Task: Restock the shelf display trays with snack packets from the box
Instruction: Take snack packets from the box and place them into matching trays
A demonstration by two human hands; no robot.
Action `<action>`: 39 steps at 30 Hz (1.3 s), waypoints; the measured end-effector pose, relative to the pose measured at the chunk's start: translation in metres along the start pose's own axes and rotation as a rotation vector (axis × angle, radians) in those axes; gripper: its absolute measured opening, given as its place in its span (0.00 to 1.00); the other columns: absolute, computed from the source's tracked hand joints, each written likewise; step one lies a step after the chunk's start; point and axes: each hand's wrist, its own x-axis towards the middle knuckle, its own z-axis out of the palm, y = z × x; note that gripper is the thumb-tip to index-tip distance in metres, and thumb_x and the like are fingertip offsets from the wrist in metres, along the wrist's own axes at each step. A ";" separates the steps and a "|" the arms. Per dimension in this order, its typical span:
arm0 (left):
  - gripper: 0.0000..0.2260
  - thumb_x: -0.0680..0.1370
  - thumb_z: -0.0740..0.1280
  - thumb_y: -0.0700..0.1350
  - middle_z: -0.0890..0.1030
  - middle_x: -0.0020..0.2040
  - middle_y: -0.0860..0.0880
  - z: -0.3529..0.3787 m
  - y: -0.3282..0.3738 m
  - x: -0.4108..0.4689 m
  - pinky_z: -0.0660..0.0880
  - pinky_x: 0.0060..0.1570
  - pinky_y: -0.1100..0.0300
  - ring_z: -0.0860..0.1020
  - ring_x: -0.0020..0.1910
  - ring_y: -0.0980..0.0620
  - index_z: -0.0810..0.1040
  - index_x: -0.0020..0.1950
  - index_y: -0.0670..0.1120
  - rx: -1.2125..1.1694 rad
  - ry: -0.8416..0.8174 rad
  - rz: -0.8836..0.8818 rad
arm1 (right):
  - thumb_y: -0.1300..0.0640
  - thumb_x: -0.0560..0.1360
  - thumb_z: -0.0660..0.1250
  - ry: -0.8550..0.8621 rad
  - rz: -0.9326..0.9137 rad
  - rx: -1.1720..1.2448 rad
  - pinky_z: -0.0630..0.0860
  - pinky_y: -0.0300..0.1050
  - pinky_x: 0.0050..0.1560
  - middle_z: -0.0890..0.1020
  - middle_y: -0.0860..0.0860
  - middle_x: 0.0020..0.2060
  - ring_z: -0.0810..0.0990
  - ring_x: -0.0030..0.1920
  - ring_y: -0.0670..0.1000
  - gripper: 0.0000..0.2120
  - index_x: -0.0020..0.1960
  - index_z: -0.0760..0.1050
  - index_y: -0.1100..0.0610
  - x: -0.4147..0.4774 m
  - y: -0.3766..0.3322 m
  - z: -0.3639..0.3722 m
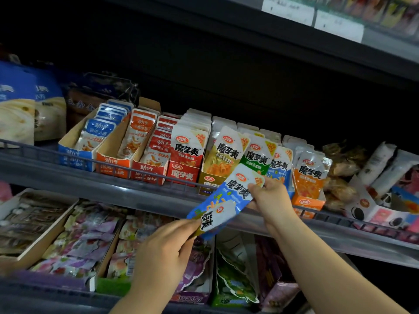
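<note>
As right grip (272, 200) holds one blue packet (229, 189), left grip (163, 252) pinches a second packet (216, 217).

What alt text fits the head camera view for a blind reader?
A right hand pinches a blue snack packet before a shop shelf; the left hand grips a second packet below it. Trays of packets line the shelf.

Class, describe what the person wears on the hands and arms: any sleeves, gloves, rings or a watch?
The left hand and right hand are bare: no gloves, rings or watch show. No sleeve is in view up to the frame's lower edge.
</note>
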 end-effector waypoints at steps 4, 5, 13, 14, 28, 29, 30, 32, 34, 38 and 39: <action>0.18 0.75 0.58 0.52 0.83 0.41 0.54 -0.004 0.004 0.005 0.70 0.39 0.77 0.75 0.45 0.63 0.83 0.46 0.43 -0.107 -0.023 -0.108 | 0.65 0.77 0.59 0.071 -0.017 0.026 0.79 0.47 0.46 0.80 0.55 0.46 0.80 0.46 0.55 0.07 0.52 0.73 0.59 0.009 -0.002 -0.025; 0.15 0.73 0.61 0.50 0.81 0.41 0.57 -0.005 0.005 0.006 0.69 0.37 0.80 0.74 0.44 0.68 0.83 0.47 0.43 -0.150 -0.022 -0.162 | 0.65 0.77 0.59 0.087 -0.049 0.026 0.79 0.42 0.41 0.80 0.54 0.43 0.80 0.43 0.53 0.07 0.49 0.74 0.58 0.011 -0.004 -0.032; 0.09 0.73 0.67 0.40 0.75 0.28 0.62 0.001 0.018 0.011 0.69 0.31 0.75 0.76 0.35 0.67 0.81 0.44 0.55 -0.341 -0.109 -0.476 | 0.68 0.76 0.59 0.352 -0.309 0.080 0.70 0.32 0.29 0.73 0.49 0.33 0.74 0.30 0.42 0.10 0.42 0.72 0.55 0.040 -0.034 -0.085; 0.13 0.73 0.68 0.39 0.75 0.25 0.60 0.003 0.018 0.012 0.70 0.30 0.73 0.76 0.36 0.67 0.78 0.39 0.59 -0.353 -0.112 -0.479 | 0.67 0.76 0.59 0.376 -0.334 0.061 0.71 0.34 0.31 0.74 0.49 0.33 0.74 0.30 0.42 0.13 0.38 0.70 0.52 0.043 -0.037 -0.091; 0.11 0.75 0.65 0.40 0.78 0.36 0.60 0.023 0.023 0.021 0.70 0.25 0.75 0.77 0.32 0.71 0.74 0.41 0.58 -0.573 -0.156 -0.660 | 0.64 0.77 0.59 0.436 -0.580 -0.262 0.67 0.20 0.30 0.74 0.51 0.47 0.74 0.42 0.46 0.11 0.59 0.73 0.64 0.075 -0.033 -0.101; 0.12 0.75 0.65 0.40 0.78 0.36 0.61 0.023 0.023 0.021 0.71 0.26 0.75 0.78 0.32 0.69 0.74 0.40 0.59 -0.567 -0.151 -0.656 | 0.64 0.77 0.59 0.431 -0.571 -0.255 0.67 0.20 0.30 0.74 0.51 0.48 0.74 0.44 0.47 0.12 0.59 0.73 0.64 0.075 -0.031 -0.101; 0.13 0.75 0.65 0.40 0.78 0.36 0.61 0.024 0.022 0.021 0.71 0.27 0.75 0.78 0.32 0.66 0.73 0.39 0.60 -0.564 -0.148 -0.653 | 0.64 0.77 0.59 0.433 -0.567 -0.251 0.69 0.21 0.33 0.74 0.51 0.48 0.74 0.47 0.47 0.12 0.59 0.72 0.64 0.076 -0.029 -0.101; 0.14 0.75 0.66 0.40 0.79 0.36 0.61 0.024 0.022 0.022 0.72 0.27 0.74 0.78 0.33 0.62 0.73 0.39 0.61 -0.569 -0.149 -0.665 | 0.65 0.77 0.59 0.440 -0.572 -0.252 0.73 0.32 0.43 0.75 0.52 0.48 0.74 0.49 0.49 0.12 0.59 0.73 0.64 0.078 -0.028 -0.105; 0.14 0.75 0.66 0.40 0.79 0.35 0.60 0.023 0.021 0.023 0.72 0.26 0.74 0.79 0.33 0.63 0.73 0.38 0.60 -0.586 -0.147 -0.673 | 0.65 0.77 0.60 0.449 -0.586 -0.248 0.72 0.40 0.47 0.75 0.53 0.47 0.74 0.47 0.49 0.11 0.58 0.73 0.65 0.080 -0.031 -0.110; 0.15 0.74 0.66 0.39 0.79 0.35 0.60 0.024 0.021 0.022 0.72 0.27 0.74 0.79 0.33 0.65 0.74 0.38 0.60 -0.596 -0.146 -0.656 | 0.65 0.76 0.60 0.420 -0.562 -0.250 0.70 0.33 0.40 0.75 0.53 0.47 0.74 0.43 0.48 0.12 0.59 0.73 0.66 0.083 -0.035 -0.113; 0.15 0.74 0.66 0.39 0.79 0.35 0.60 0.025 0.022 0.022 0.72 0.27 0.74 0.79 0.33 0.63 0.74 0.38 0.60 -0.596 -0.150 -0.660 | 0.65 0.76 0.60 0.398 -0.546 -0.242 0.71 0.34 0.41 0.75 0.53 0.46 0.74 0.45 0.49 0.12 0.59 0.73 0.66 0.083 -0.035 -0.111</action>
